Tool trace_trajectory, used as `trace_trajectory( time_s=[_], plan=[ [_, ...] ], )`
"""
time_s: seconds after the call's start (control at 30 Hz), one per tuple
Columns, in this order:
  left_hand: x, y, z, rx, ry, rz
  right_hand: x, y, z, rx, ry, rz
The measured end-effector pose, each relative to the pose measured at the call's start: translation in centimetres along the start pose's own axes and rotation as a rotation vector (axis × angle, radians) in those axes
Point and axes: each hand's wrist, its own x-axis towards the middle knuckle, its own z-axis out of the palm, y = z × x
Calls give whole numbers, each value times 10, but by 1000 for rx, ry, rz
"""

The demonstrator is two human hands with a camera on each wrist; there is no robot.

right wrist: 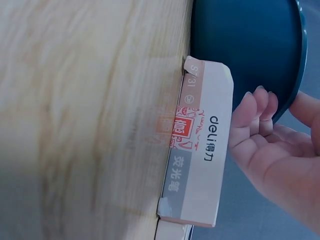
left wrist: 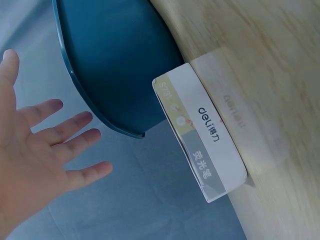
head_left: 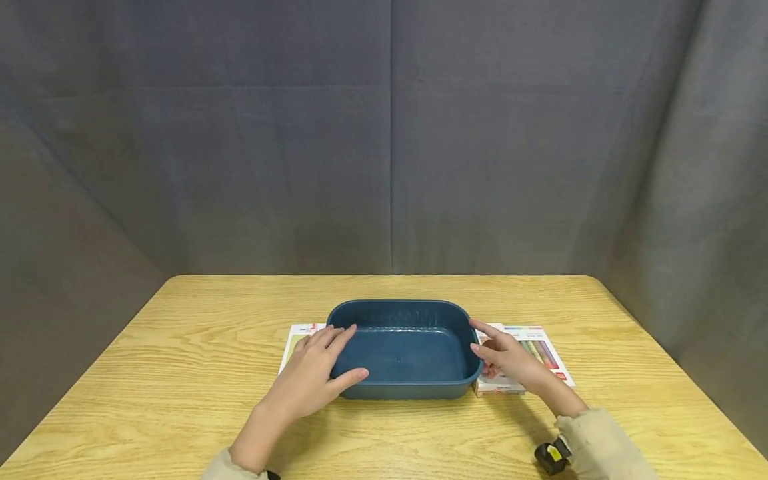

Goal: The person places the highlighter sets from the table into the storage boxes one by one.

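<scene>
A dark blue plastic basin [head_left: 402, 357] stands upright on the table. My left hand [head_left: 306, 383] is over its left end, fingers spread; in the left wrist view the palm and fingers show apart from the basin wall. At the right end, my right hand [head_left: 510, 360] pinches the rim, the thumb over the edge and several fingers curled against the outer wall. A highlighter box [left wrist: 200, 132] lies on the table beside the basin's left end, partly covered by the left hand in the head view. Another highlighter box [right wrist: 205, 145] lies by the right end, under the right hand.
The wooden table [head_left: 180, 373] has rounded back corners. Grey curtains [head_left: 384, 147] hang behind it and on both sides. A black wrist device [head_left: 552, 457] with a yellow mark sits at the right sleeve [head_left: 606, 443].
</scene>
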Motion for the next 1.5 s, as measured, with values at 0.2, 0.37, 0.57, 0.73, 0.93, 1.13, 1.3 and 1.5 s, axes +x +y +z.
trace_trajectory(
  time_s=[0.2,0.37,0.57,0.73,0.93,1.13,1.3,1.5],
  plan=[
    [-3,-5,0,-1,19,-12,0,1,1,15,-4,12],
    [-7,-10,-4,-42,17,-33,1,3,0,21,-4,13],
    [-11,-16,-9,-78,19,-56,2,4,0,55,1,3],
    [-14,-22,-10,-105,15,-70,2,3,1,113,-8,-1],
    [-17,-31,-13,-175,-15,-99,1,2,2,180,-14,20],
    [-19,-43,-16,-306,-36,-117,0,3,2,229,-13,26],
    [-19,-50,-20,-353,-54,-137,1,5,2,290,-19,27],
    [-20,-57,-24,-391,-84,-160,1,7,2,356,-30,33]
  ],
)
